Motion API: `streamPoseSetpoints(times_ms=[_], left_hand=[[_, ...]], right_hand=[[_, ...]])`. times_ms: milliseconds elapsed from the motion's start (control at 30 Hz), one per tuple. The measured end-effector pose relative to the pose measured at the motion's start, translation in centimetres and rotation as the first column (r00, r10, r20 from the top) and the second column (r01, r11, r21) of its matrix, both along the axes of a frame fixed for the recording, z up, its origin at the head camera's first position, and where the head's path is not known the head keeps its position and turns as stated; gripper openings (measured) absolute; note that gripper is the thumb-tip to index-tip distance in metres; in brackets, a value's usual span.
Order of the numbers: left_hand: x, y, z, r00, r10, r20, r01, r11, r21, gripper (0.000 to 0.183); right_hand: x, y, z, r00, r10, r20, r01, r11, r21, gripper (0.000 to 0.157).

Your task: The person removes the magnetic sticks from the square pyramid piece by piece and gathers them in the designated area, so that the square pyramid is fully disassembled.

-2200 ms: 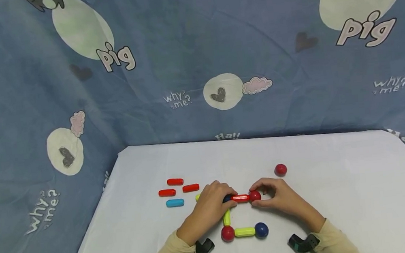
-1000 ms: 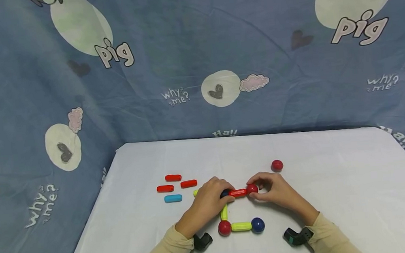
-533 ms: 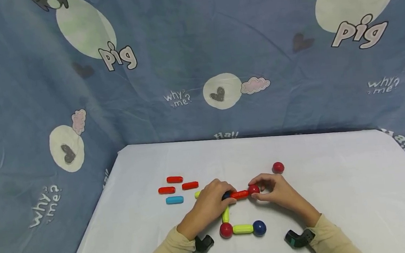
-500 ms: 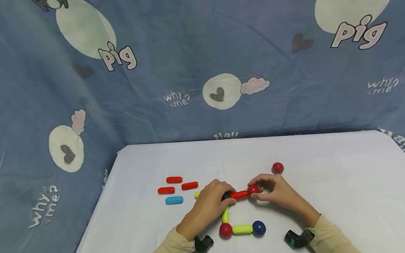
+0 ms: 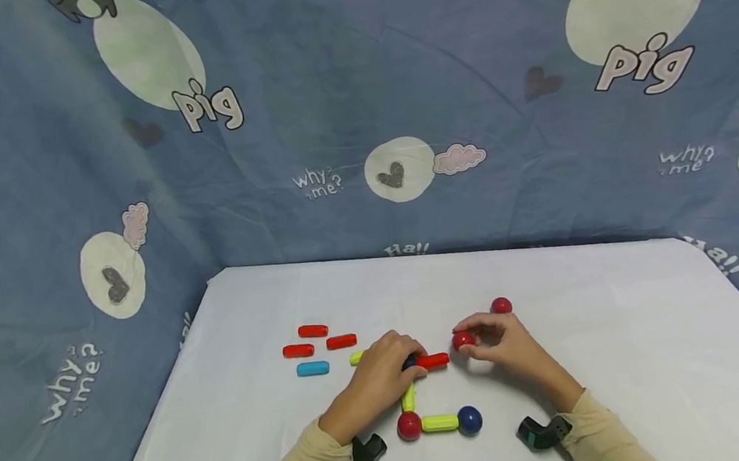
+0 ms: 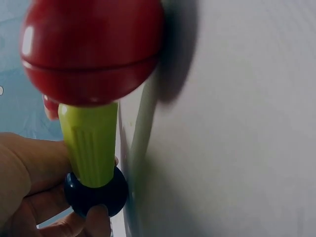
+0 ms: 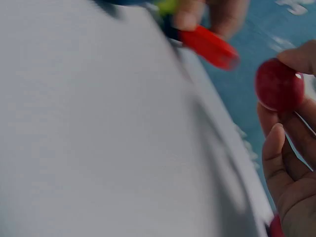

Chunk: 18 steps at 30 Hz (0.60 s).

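My left hand (image 5: 383, 370) grips a dark blue ball (image 6: 91, 197), partly hidden by the fingers. From that ball a red rod (image 5: 432, 361) sticks out to the right, its far end bare. A yellow-green rod (image 5: 408, 397) runs from it to a red ball (image 5: 409, 425), where another yellow-green rod (image 5: 439, 423) leads to a second blue ball (image 5: 470, 420). Between thumb and fingers my right hand (image 5: 514, 343) pinches another red ball (image 7: 280, 85), apart from the red rod's end. A further yellow-green rod (image 5: 356, 358) shows partly behind the left hand.
Several loose rods lie left of the hands: red rods (image 5: 312, 331) and a light blue rod (image 5: 312, 369). One more red ball (image 5: 501, 305) sits just beyond the right hand. A patterned blue cloth (image 5: 305, 118) hangs behind the white table (image 5: 618, 310).
The red ball in my right hand touched the red rod's end in the earlier frames; now a gap separates them. The left hand keeps its grip in nearly the same place.
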<state>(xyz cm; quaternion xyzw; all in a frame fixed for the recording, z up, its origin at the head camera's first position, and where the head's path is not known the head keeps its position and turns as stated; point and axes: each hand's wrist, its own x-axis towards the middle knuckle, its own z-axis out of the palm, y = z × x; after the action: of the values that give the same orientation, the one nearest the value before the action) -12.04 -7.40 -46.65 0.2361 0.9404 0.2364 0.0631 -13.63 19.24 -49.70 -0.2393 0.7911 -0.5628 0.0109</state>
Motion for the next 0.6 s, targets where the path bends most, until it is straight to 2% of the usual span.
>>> streamPoseSetpoints(times_ms=[133, 267, 367, 500, 600], left_hand=[[0.0, -0.1, 0.0, 1.000, 0.017, 0.008, -0.017, 1.000, -0.010, 0.026], [0.0, -0.3, 0.0, 1.000, 0.020, 0.013, -0.020, 1.000, -0.001, 0.026], [-0.1, -0.3, 0.0, 1.000, 0.016, 0.010, -0.016, 1.000, 0.005, 0.025], [-0.1, -0.3, -0.1, 1.000, 0.010, 0.004, -0.010, 1.000, 0.001, 0.024], [-0.2, -0.3, -0.1, 1.000, 0.008, 0.003, -0.008, 1.000, -0.001, 0.024]], right_hand=[[-0.3, 2.1, 1.0, 0.996, -0.078, -0.034, 0.075, 0.993, -0.096, 0.028], [-0.7, 3.9, 2.1, 0.989, -0.129, -0.066, 0.121, 0.986, -0.113, 0.029], [-1.0, 5.3, 2.4, 0.976, -0.211, -0.054, 0.204, 0.973, -0.111, 0.030], [-1.0, 7.1, 2.2, 0.944, -0.329, 0.014, 0.329, 0.943, -0.044, 0.033], [-0.9, 8.1, 1.7, 0.926, -0.371, 0.075, 0.368, 0.928, 0.051, 0.039]])
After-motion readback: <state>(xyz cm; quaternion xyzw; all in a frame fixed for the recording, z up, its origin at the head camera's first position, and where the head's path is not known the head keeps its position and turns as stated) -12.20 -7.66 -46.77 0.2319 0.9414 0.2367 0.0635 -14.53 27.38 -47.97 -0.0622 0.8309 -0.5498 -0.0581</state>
